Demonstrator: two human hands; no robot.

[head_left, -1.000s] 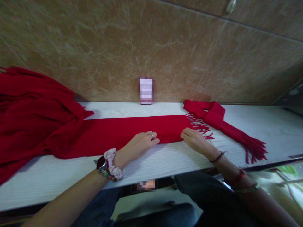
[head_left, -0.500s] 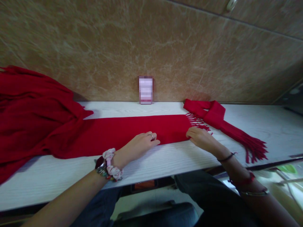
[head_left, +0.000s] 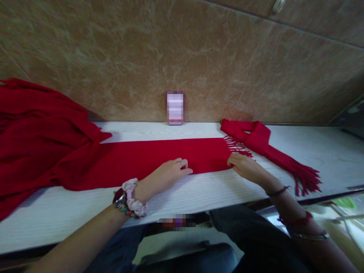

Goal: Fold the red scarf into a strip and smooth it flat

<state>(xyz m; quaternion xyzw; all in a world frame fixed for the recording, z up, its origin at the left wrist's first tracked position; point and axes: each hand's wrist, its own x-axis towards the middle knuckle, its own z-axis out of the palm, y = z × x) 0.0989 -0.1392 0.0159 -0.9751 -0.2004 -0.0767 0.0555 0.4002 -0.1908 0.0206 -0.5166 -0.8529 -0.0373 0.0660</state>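
The scarf (head_left: pixel 153 151) lies flat on the worktop (head_left: pixel 176 201), a long red strip whose long axis runs from left to right, nearly in line with the foot of the wall (head_left: pixel 127 68). Its fringe (head_left: pixel 233 143) points to the right, and from where I stand its left end runs into a loose heap (head_left: pixel 42 132) of red cloth; I cannot tell whether the 2 are a single piece. The right hand (head_left: pixel 244 165) is the nearer to the fringe: its grip looks drawn together on the scarf's near edge, right by that corner, so most of the cloth stretches away to its left. The left hand (head_left: pixel 167 174) rests on the same edge further back, about midway along the flat part, wrist coming in from the left; whether its grip pinches the cloth or just presses it, I can't make out. Between the 2 hands the near edge lies almost straight. Just past the fringe sits the other scarf (head_left: pixel 256 136), folded over itself, its tassels (head_left: pixel 307 180) pointing right and toward the person. Against the wall, behind the flat cloth, stands a small upright card (head_left: pixel 175 108), too blurred to read. A watch (head_left: pixel 118 198) and a scrunchie (head_left: pixel 136 199) ring the left wrist.
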